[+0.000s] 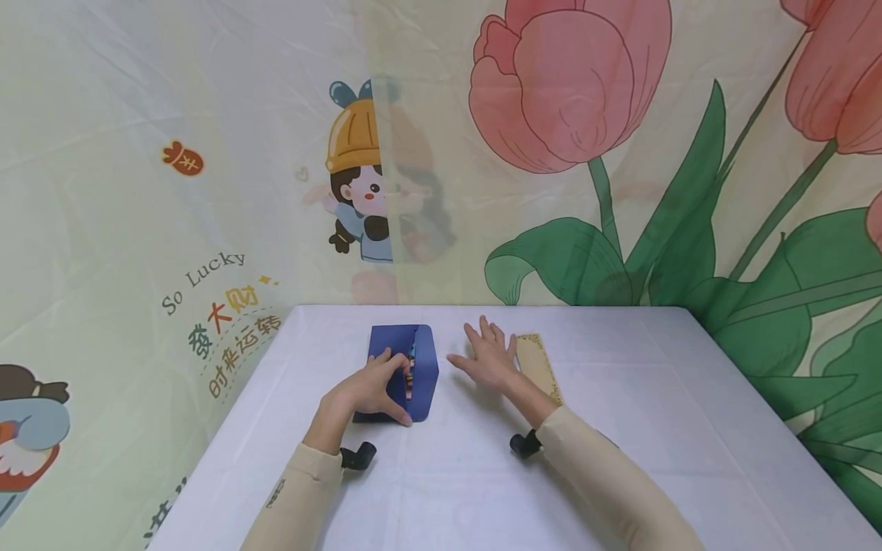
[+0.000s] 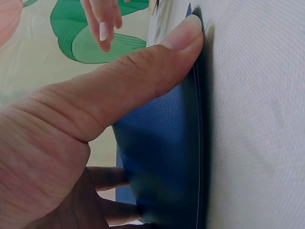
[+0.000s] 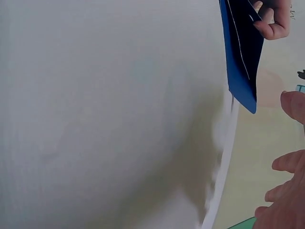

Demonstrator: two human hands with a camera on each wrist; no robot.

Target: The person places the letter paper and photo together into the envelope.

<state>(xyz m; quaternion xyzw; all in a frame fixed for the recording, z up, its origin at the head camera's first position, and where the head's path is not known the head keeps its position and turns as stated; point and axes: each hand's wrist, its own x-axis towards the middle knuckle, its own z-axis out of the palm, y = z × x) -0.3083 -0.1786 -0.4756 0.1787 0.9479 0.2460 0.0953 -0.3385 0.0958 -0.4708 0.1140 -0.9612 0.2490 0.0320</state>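
Observation:
A dark blue paper envelope (image 1: pixel 427 367) lies on the left part of the table, its flap folded out to the right. Through the gap at its mouth shows something colourfully printed (image 1: pixel 411 373). My left hand (image 1: pixel 372 385) grips the envelope at this mouth, fingers bent at the pocket's edge and the thumb (image 2: pixel 157 71) on the near edge. Spread in the air to the right of the envelope is my right hand (image 1: pixel 489 360), with nothing in it. A beige paper strip (image 1: pixel 539 367) with an ornate gold border lies just beyond it, partly hidden by the right forearm.
White cloth covers the table (image 1: pixel 441 490), which ends at a straight far edge. Behind it hangs a printed curtain (image 1: pixel 441 153) with tulips and cartoon figures. A black wrist camera (image 1: pixel 358 457) sits under the left cuff, another (image 1: pixel 525 445) by the right.

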